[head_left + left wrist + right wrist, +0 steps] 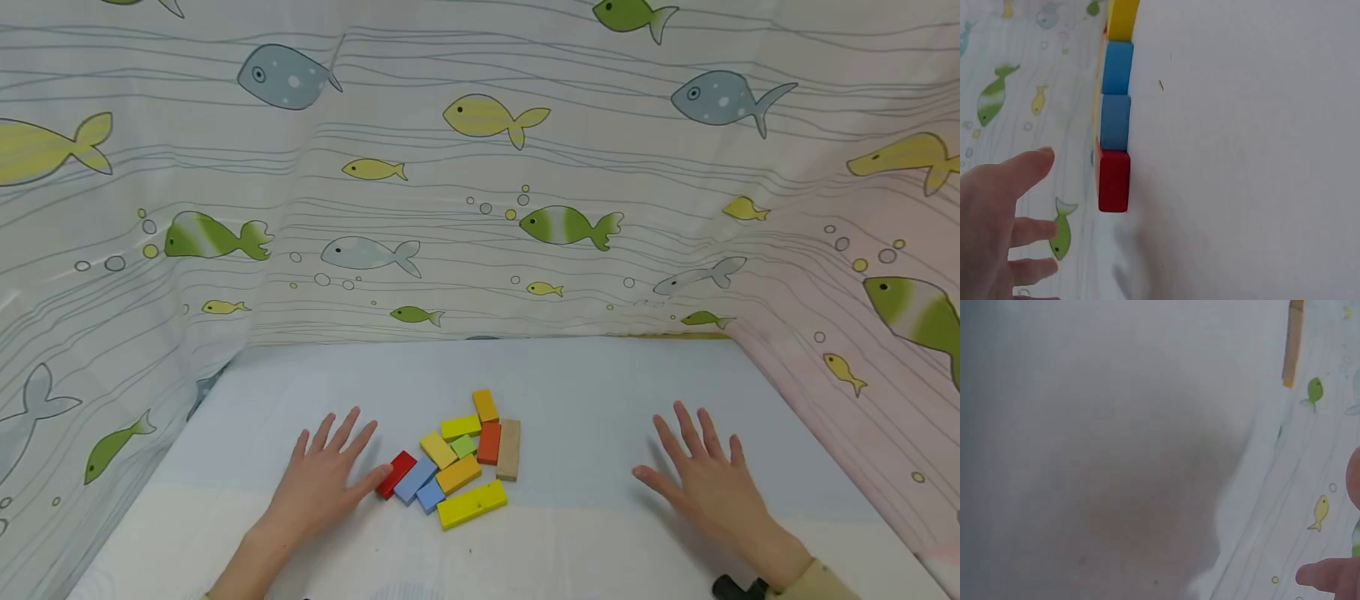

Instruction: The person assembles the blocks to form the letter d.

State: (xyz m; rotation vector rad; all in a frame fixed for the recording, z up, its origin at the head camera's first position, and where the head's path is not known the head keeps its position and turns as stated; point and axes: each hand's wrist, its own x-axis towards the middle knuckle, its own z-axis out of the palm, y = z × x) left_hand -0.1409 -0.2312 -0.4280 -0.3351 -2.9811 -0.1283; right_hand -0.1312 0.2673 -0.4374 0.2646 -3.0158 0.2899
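Observation:
Several coloured wooden blocks lie in a close cluster mid-table. My left hand [326, 479] is just left of them with its fingers spread; its thumb tip overlaps the dark red block [396, 475] in the head view. In the left wrist view that thumb stands apart from the red block [1114, 181]. Two blue blocks [416, 481] come after the red one, then a long yellow block [472, 505] in front. Behind sit orange, yellow and green [463, 447] blocks, with an orange-red block [489, 443] beside a tan block [508, 450]. Over the table's right side, my right hand [708, 483] is spread and holds nothing.
A pale cloth covers the table [600, 533]. Fish-printed curtains [465, 308] hang along its back and both sides. Near the right wrist, a black object [738, 588] shows at the bottom edge of the head view.

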